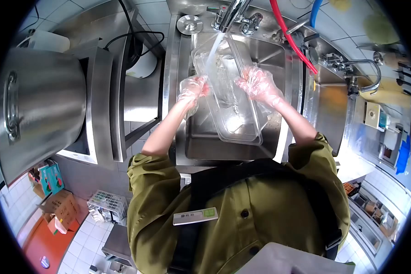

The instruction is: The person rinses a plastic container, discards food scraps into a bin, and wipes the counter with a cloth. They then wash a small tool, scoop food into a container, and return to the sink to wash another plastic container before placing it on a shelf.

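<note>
A clear plastic container (233, 109) is tilted over the steel sink (205, 148), under water running from the faucet (235, 13). On its left side my left hand (194, 89), in a clear plastic glove, has its fingers closed on the edge. My right hand (260, 85), gloved the same way, grips the opposite long edge. The water stream (214, 48) falls at the container's upper left part, and some water shows inside it.
A large steel pot (43, 100) stands at the left. A round drain strainer (189, 24) lies on the sink's back ledge. The red hose (290, 39) hangs at the back right, beside a second basin (331, 105).
</note>
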Action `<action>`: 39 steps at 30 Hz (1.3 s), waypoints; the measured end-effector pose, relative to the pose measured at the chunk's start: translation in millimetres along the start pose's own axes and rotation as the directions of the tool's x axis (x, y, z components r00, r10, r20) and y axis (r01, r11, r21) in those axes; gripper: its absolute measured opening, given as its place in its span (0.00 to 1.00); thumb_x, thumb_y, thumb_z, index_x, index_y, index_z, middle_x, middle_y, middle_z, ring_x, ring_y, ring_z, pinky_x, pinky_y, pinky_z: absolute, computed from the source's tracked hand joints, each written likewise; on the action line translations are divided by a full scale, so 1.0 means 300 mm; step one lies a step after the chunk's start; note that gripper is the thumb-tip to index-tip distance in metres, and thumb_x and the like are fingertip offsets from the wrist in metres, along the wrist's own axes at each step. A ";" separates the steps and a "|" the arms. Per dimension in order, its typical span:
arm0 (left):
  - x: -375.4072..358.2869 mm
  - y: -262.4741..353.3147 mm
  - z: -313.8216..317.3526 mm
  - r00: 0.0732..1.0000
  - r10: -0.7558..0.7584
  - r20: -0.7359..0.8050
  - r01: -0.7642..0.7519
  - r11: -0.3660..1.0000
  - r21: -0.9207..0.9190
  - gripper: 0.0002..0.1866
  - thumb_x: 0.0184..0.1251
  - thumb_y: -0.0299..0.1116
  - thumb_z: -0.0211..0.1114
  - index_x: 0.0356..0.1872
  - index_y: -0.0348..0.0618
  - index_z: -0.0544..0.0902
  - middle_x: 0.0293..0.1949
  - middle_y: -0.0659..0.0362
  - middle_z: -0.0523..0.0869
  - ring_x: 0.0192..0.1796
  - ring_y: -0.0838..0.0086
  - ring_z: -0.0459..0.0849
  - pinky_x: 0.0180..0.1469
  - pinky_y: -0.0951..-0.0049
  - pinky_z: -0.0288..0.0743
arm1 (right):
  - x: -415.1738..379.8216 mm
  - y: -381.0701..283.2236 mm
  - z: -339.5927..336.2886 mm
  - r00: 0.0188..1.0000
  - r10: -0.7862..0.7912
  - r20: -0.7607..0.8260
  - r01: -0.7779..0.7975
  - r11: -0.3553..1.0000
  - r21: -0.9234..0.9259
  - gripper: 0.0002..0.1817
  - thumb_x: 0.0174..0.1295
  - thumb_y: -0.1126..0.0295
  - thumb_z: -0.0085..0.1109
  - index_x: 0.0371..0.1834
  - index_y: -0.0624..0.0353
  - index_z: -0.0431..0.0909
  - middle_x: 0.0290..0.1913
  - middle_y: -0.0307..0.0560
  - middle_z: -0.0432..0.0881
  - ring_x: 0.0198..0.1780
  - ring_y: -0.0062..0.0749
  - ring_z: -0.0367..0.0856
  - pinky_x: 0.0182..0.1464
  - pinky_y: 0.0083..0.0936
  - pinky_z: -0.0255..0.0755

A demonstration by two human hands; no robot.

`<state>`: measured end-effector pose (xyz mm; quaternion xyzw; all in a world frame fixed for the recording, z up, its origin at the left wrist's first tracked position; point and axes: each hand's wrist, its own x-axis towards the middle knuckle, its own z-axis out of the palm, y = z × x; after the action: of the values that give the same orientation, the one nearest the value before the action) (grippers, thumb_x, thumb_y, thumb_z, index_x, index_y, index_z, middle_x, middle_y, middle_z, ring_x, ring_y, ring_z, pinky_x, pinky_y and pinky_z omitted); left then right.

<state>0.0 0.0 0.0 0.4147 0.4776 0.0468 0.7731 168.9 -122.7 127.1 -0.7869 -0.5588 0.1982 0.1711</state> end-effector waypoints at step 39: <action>-0.487 0.204 0.081 0.551 0.801 -0.235 -0.700 0.597 0.393 0.09 0.56 0.24 0.57 0.37 0.37 0.69 0.13 0.65 0.71 0.15 0.85 0.67 0.19 0.86 0.61 | 0.354 0.071 0.072 0.922 -0.383 0.064 0.368 0.914 0.173 0.21 0.56 0.52 0.46 0.27 0.62 0.70 0.26 0.54 0.74 0.31 0.47 0.72 0.32 0.35 0.64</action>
<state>-40.2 -43.0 149.1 0.6565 0.3967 0.3947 0.5058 206.9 -27.9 85.2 -0.6383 -0.6897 0.2431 0.2405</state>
